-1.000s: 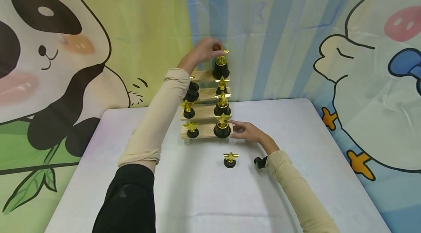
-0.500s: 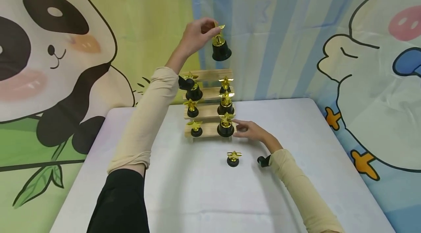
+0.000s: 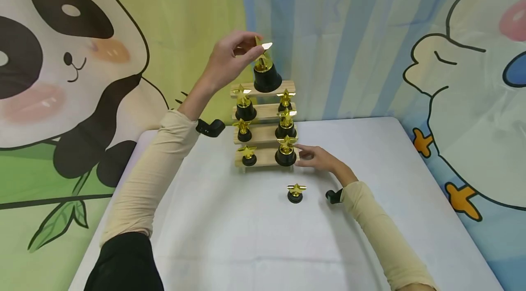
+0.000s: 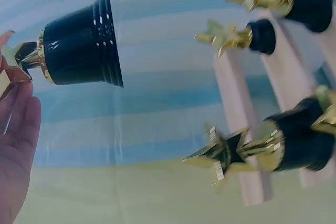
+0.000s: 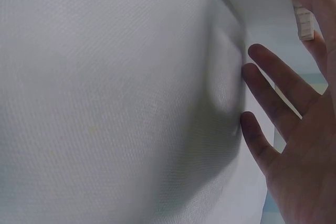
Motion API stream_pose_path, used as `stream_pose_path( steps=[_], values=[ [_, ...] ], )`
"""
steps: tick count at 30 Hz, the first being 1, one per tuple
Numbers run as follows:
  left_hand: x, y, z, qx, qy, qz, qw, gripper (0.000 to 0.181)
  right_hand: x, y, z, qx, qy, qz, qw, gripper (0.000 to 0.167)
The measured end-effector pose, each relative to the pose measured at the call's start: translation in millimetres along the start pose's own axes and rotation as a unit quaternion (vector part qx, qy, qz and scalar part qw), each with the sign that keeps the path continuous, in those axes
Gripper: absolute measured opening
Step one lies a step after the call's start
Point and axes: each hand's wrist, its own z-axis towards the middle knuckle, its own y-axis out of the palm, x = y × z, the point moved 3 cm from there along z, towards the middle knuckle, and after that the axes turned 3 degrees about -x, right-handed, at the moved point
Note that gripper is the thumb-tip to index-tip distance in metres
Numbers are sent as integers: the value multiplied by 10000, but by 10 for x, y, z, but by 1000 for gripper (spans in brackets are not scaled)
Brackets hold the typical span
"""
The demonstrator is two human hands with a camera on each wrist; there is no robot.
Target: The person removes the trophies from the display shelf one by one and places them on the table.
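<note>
Gold-and-black star trophy [image 3: 267, 77], pinched at top by left hand [image 3: 230, 59], apart from wooden rack [image 3: 265, 156], right hand [image 3: 319, 160] gripping rack's lower end.

The left hand [image 3: 231, 60] covers part of the star [image 3: 264, 59] atop the raised trophy [image 3: 267, 80]; the left wrist view's edge crops all three. There the rack [image 4: 233, 103] runs out of frame, its trophies [image 4: 303, 135] blurred (some mere fragments at the border). The right hand [image 5: 310, 156] is cropped too.
</note>
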Motion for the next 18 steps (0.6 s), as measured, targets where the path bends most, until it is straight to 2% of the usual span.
stream_pose_path(
  steps=[5, 9, 13, 18],
  values=[
    [89, 35, -403, -72, 266, -296, 9992, 29, -5, -4, 5, -78, 36, 27, 10000, 69],
    [78, 98, -721, -90, 442, -444, 9980, 27, 0, -4, 6, -119, 94, 20, 9999, 69],
    [24, 153, -991, -86, 453, -391, 9982, 28, 2, -19, 15, -77, 99, 15, 9999, 68],
    [-35, 249, -1272, -231, 377, -182, 9989, 30, 22, 10, 21, -107, 134, 137, 9998, 69]
  ],
)
